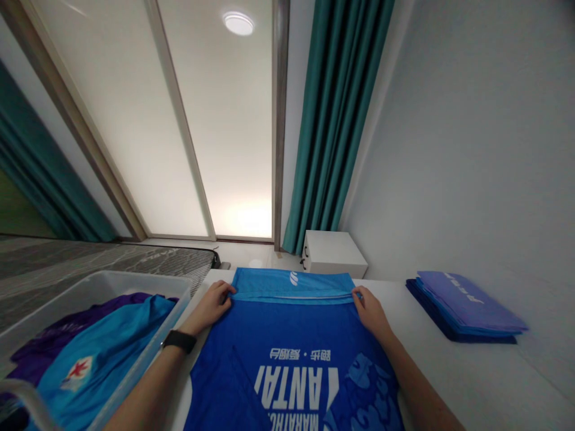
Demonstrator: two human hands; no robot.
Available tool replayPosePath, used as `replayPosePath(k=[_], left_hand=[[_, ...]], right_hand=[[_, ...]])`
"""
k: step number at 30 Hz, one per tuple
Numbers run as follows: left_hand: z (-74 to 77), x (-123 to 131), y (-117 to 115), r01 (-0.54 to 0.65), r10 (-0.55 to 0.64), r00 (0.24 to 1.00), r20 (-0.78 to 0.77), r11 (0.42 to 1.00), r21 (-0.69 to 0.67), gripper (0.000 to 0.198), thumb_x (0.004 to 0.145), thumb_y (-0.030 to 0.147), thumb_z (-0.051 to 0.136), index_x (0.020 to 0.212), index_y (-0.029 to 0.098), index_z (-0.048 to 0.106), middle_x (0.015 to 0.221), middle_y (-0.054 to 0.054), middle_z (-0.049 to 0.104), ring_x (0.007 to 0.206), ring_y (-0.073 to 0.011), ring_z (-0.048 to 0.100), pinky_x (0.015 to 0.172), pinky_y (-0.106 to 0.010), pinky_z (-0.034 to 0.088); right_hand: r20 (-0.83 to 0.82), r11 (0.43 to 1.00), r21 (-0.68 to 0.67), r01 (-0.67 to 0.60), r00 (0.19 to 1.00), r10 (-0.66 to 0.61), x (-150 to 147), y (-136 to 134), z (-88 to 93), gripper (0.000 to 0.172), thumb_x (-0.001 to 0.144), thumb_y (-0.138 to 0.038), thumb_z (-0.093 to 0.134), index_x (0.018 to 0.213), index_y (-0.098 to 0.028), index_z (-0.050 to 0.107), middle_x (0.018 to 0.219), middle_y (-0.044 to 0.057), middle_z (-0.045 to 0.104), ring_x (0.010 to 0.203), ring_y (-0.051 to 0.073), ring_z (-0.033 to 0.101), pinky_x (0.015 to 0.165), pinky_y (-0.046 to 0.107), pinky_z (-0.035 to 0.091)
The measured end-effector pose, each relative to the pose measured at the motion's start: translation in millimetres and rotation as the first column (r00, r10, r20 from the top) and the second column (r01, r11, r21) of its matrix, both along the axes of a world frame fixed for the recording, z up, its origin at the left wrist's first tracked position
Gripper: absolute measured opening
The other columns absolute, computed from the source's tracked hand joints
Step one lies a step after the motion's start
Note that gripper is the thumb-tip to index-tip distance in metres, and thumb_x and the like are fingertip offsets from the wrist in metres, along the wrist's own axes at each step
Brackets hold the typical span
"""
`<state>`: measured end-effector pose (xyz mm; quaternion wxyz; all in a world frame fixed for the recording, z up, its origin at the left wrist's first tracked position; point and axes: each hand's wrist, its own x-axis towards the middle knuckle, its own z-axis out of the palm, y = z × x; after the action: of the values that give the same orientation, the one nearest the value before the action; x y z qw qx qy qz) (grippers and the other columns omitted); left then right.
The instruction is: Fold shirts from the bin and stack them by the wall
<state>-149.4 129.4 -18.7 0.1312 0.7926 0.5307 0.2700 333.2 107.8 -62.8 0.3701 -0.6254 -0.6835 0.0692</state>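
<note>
From my remote view, my left fingers (227, 290) and right fingers (358, 293) are pinched on opposite ends of the blue shirt's (291, 326) folded edge; its long axis spans between them, body toward me on the counter (471, 377), neither hand nearer.

Ahead of me stand tall, pale frosted sliding panels (233, 149) in slim greyish frames, with a round white light (238, 24) showing high on one of them. To their right I see a pleated teal fabric curtain (336, 114) hanging beside a plain pale-grey wall (476, 155); a second teal curtain (40, 173) slants down at my far left. Below the nearer curtain sits a boxy white cabinet (336, 251) with dark handles, on a glossy pale floor (251, 256). Off to my left spreads a broad grey surface (112, 257) with pale streaks.
</note>
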Motion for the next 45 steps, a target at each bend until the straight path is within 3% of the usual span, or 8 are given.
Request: replayPosePath(k=[6, 10, 15, 25, 32, 36, 40, 45], left_hand=[[0.3, -0.7, -3.1, 0.034, -0.032, 0.999, -0.032, 0.999, 0.038, 0.019, 0.079, 0.023, 0.050, 0.089, 0.019, 0.065, 0.093, -0.007, 0.060, 0.091, -0.0231, 0.057, 0.086, -0.036, 0.045], [0.3, -1.1, -4.3, 0.058, -0.056, 0.997, -0.045, 0.997, 0.043, 0.023, 0.079, 0.032, 0.058, 0.096, 0.020, 0.067, 0.098, -0.007, 0.058, 0.094, -0.0235, 0.056, 0.089, -0.036, 0.045], [-3.9, 0.7, -2.3, 0.019, -0.017, 0.999, -0.034, 0.998, 0.053, 0.024, 0.085, 0.039, 0.055, 0.087, 0.021, 0.070, 0.093, -0.007, 0.055, 0.089, -0.0227, 0.056, 0.083, -0.035, 0.047], [11.2, 5.8, -10.3, -0.012, 0.013, 0.999, 0.050, 1.000, -0.029, 0.029, 0.091, 0.038, 0.044, 0.081, 0.020, 0.064, 0.086, -0.007, 0.061, 0.082, -0.0219, 0.059, 0.078, -0.033, 0.047], [5.0, 6.1, -11.9, -0.043, 0.044, 0.999, -0.022, 0.998, 0.039, 0.017, 0.080, 0.025, 0.048, 0.085, 0.019, 0.062, 0.087, -0.006, 0.058, 0.077, -0.0204, 0.057, 0.073, -0.032, 0.046], [1.2, 3.3, -8.7, -0.089, 0.091, 0.996, -0.021, 0.992, 0.085, 0.019, 0.085, 0.030, 0.043, 0.080, 0.019, 0.058, 0.078, -0.005, 0.057, 0.072, -0.0209, 0.056, 0.070, -0.032, 0.044], [0.6, 1.1, -7.2, -0.102, 0.103, 0.994, -0.019, 0.992, 0.068, 0.017, 0.085, 0.029, 0.041, 0.081, 0.020, 0.054, 0.074, -0.004, 0.058, 0.072, -0.0217, 0.056, 0.069, -0.032, 0.044], [1.3, -0.9, -7.2, -0.121, 0.122, 0.992, -0.034, 0.991, 0.050, 0.010, 0.074, 0.022, 0.045, 0.078, 0.021, 0.054, 0.075, -0.004, 0.059, 0.074, -0.0220, 0.057, 0.070, -0.032, 0.043]], right_hand=[[0.061, 1.000, -0.016, 0.007, 0.998, -0.006, 2.9, 2.4, -5.9, 0.022, 0.077, -0.025, 0.040, 0.093, -0.022, 0.056, 0.093, 0.006, 0.064, 0.079, 0.021, 0.061, 0.075, 0.033, 0.046], [0.079, 1.000, -0.007, -0.010, 0.997, 0.010, 3.0, 2.3, -4.8, 0.019, 0.081, -0.029, 0.040, 0.088, -0.022, 0.056, 0.091, 0.007, 0.064, 0.083, 0.022, 0.061, 0.079, 0.034, 0.045], [0.069, 0.999, -0.017, -0.032, 0.997, 0.034, 2.8, 1.3, -3.0, 0.019, 0.084, -0.031, 0.040, 0.086, -0.023, 0.057, 0.089, 0.007, 0.063, 0.083, 0.022, 0.060, 0.078, 0.033, 0.045], [0.070, 0.999, -0.037, -0.025, 0.997, 0.028, 1.8, 1.0, -0.3, 0.019, 0.082, -0.031, 0.041, 0.084, -0.023, 0.058, 0.088, 0.006, 0.064, 0.078, 0.022, 0.059, 0.076, 0.034, 0.045], [0.029, 0.999, -0.026, -0.022, 0.999, 0.022, 0.6, 0.4, 0.6, 0.020, 0.083, -0.035, 0.039, 0.086, -0.023, 0.055, 0.089, 0.007, 0.063, 0.076, 0.022, 0.058, 0.075, 0.034, 0.044], [-0.012, 0.999, -0.041, -0.002, 1.000, 0.001, -0.2, -1.0, 1.7, 0.021, 0.083, -0.035, 0.038, 0.089, -0.022, 0.053, 0.078, 0.004, 0.061, 0.063, 0.020, 0.055, 0.067, 0.032, 0.043], [-0.039, 0.999, -0.051, 0.009, 0.999, -0.011, -0.6, -2.5, 3.5, 0.017, 0.077, -0.032, 0.041, 0.085, -0.023, 0.053, 0.067, 0.000, 0.057, 0.055, 0.018, 0.051, 0.059, 0.029, 0.040], [-0.063, 0.998, -0.048, 0.026, 0.998, -0.029, -2.2, -5.0, 8.8, 0.012, 0.067, -0.026, 0.043, 0.074, -0.024, 0.052, 0.063, -0.001, 0.055, 0.056, 0.017, 0.051, 0.056, 0.027, 0.038]])
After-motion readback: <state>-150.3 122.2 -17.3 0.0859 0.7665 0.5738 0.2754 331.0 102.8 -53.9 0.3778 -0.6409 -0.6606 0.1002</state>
